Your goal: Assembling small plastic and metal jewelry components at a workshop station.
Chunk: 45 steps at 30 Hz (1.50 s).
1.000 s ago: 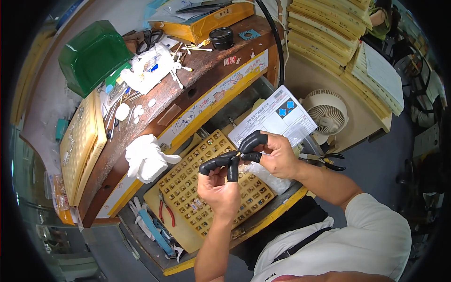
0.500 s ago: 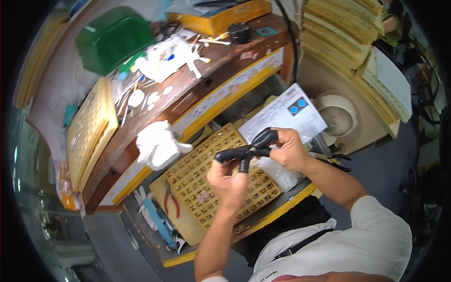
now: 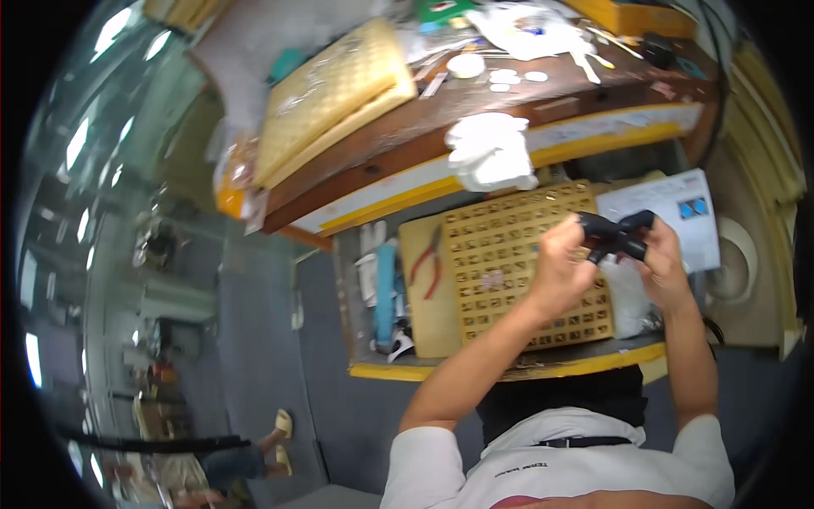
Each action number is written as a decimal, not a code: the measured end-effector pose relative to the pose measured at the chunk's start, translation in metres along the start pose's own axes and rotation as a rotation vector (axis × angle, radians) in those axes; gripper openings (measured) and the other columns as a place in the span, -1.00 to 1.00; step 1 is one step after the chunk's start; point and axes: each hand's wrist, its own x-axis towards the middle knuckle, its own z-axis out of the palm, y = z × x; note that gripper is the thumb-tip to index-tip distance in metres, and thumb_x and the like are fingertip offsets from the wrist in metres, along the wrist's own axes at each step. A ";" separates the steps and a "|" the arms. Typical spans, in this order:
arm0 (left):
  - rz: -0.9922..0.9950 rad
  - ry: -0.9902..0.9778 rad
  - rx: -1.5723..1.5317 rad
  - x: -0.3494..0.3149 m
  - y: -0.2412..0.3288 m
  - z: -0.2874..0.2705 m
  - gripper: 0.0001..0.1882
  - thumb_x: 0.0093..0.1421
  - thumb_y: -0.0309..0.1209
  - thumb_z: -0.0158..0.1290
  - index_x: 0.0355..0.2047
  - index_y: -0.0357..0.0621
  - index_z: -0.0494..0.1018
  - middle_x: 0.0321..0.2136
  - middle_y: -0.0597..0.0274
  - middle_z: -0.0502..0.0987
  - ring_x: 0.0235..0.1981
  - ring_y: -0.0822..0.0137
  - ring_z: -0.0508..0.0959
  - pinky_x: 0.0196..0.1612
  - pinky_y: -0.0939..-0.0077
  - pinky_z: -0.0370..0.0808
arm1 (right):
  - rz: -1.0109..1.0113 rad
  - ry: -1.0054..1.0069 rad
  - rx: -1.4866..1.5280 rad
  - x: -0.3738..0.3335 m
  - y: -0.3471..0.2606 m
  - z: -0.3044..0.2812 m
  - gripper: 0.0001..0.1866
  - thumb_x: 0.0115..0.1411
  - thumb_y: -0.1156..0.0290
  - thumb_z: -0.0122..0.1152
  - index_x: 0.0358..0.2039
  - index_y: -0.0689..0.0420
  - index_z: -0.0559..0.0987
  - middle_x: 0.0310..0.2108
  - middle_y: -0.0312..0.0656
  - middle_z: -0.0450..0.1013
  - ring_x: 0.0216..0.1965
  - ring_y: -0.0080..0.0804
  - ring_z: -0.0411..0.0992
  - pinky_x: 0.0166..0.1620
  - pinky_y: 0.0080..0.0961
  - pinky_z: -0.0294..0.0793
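My left hand and my right hand meet above the right part of an open drawer. Black finger covers sit on the thumbs and index fingers of both. Their fingertips are pinched close together; anything between them is too small to make out. Below lies a yellow tray of small square compartments, many with tiny pieces inside. Left of it rest red-handled pliers. A printed sheet with a blue picture lies behind my right hand, and a clear plastic bag is under my hands.
A white cloth bundle hangs at the bench's edge. The brown bench carries a yellow tray stack, white discs and clutter. A long blue item lies at the drawer's left. Right stands a fan; a person's foot shows lower left.
My view has swung left, so the bench and drawer appear further right and more level. Both hands remain pinched close together over the drawer.
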 end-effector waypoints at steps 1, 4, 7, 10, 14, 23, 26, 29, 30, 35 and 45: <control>0.059 0.042 0.103 -0.001 -0.005 -0.002 -0.68 -0.12 -0.76 0.05 -0.30 -0.32 0.55 -0.44 0.05 0.52 -0.39 0.19 0.57 -0.28 0.38 0.51 | 0.013 -0.046 0.048 0.001 0.000 0.000 -0.76 0.17 0.43 0.17 -0.15 0.22 0.49 -0.27 -0.18 0.54 -0.27 -0.46 0.51 -0.19 -0.49 0.52; -0.037 -0.018 0.104 -0.004 -0.011 -0.013 -0.72 0.07 -0.80 0.06 -0.20 -0.36 0.53 -0.26 0.18 0.57 -0.22 0.35 0.60 -0.06 0.48 0.56 | 0.077 -0.122 0.200 0.007 0.006 0.000 -0.79 0.23 0.43 0.16 -0.14 0.21 0.49 -0.27 -0.17 0.55 -0.26 -0.42 0.55 -0.16 -0.45 0.56; -0.190 0.017 -0.182 -0.003 -0.003 -0.005 -0.79 0.17 -0.76 0.10 -0.17 -0.40 0.52 -0.24 0.14 0.57 -0.21 0.34 0.61 -0.10 0.50 0.59 | 0.159 -0.178 0.316 0.008 0.003 -0.002 -0.85 0.25 0.50 0.20 -0.17 0.19 0.51 -0.29 -0.15 0.57 -0.27 -0.42 0.57 -0.18 -0.47 0.55; -0.203 0.005 -0.312 -0.003 0.004 0.000 -0.76 0.16 -0.78 0.10 -0.14 -0.41 0.52 -0.20 0.13 0.55 -0.19 0.33 0.60 -0.12 0.50 0.60 | 0.202 -0.153 0.334 0.004 0.003 -0.004 -0.88 0.24 0.54 0.20 -0.20 0.18 0.52 -0.29 -0.14 0.57 -0.25 -0.41 0.57 -0.21 -0.50 0.55; -0.303 -0.013 -0.355 -0.006 0.001 0.007 -0.75 0.17 -0.74 0.13 -0.11 -0.41 0.51 -0.15 0.01 0.60 -0.20 0.27 0.62 -0.11 0.42 0.63 | 0.163 -0.118 0.296 -0.004 0.000 -0.010 -0.89 0.23 0.54 0.23 -0.23 0.19 0.52 -0.32 -0.16 0.56 -0.30 -0.44 0.55 -0.26 -0.52 0.55; -0.345 0.117 -0.366 0.003 0.003 -0.010 -0.81 0.21 -0.72 0.11 -0.16 -0.43 0.47 -0.24 -0.06 0.63 -0.22 0.21 0.67 -0.06 0.34 0.67 | -0.296 0.453 -1.101 -0.100 -0.050 -0.026 -0.82 0.01 0.54 0.35 -0.34 0.24 0.58 -0.30 -0.11 0.49 -0.24 -0.20 0.48 -0.17 -0.36 0.45; -0.402 0.114 -0.371 0.007 -0.001 -0.001 -0.79 0.17 -0.74 0.14 -0.16 -0.46 0.51 -0.25 -0.02 0.63 -0.23 0.26 0.66 -0.06 0.39 0.66 | -0.160 0.411 -1.516 -0.146 -0.052 -0.047 -0.72 -0.02 0.50 0.36 -0.28 0.28 0.53 -0.22 -0.06 0.43 -0.16 -0.07 0.40 -0.10 -0.26 0.42; -0.401 0.086 -0.344 0.006 0.000 -0.001 -0.77 0.16 -0.72 0.16 -0.14 -0.45 0.55 -0.27 0.04 0.64 -0.25 0.33 0.65 -0.08 0.46 0.64 | -0.020 0.352 -1.581 -0.170 -0.038 -0.056 -0.67 -0.02 0.53 0.21 -0.20 0.30 0.44 -0.17 0.07 0.35 -0.14 0.12 0.33 -0.05 -0.18 0.37; -0.397 0.075 -0.328 0.005 0.000 -0.001 -0.77 0.16 -0.71 0.16 -0.14 -0.44 0.56 -0.27 0.05 0.64 -0.26 0.35 0.65 -0.10 0.47 0.63 | -0.018 0.337 -1.580 -0.173 -0.037 -0.060 -0.67 -0.02 0.53 0.21 -0.20 0.30 0.44 -0.17 0.07 0.35 -0.14 0.12 0.33 -0.05 -0.18 0.37; -0.391 0.071 -0.432 0.002 -0.002 -0.005 -0.81 0.19 -0.70 0.13 -0.16 -0.42 0.54 -0.31 0.05 0.64 -0.32 0.33 0.65 -0.16 0.46 0.64 | 0.109 0.441 -1.421 -0.171 -0.032 -0.069 -0.65 0.02 0.50 0.16 -0.15 0.30 0.38 -0.25 0.14 0.35 -0.20 0.19 0.34 -0.10 -0.11 0.39; -0.452 0.042 -0.517 0.006 0.001 -0.010 -0.86 0.21 -0.70 0.12 -0.20 -0.48 0.53 -0.27 -0.06 0.64 -0.29 0.22 0.68 -0.13 0.37 0.69 | -0.067 0.456 -1.387 -0.158 -0.056 -0.058 -0.88 0.14 0.52 0.16 -0.36 0.32 0.48 -0.46 -0.07 0.41 -0.43 -0.25 0.45 -0.35 -0.34 0.41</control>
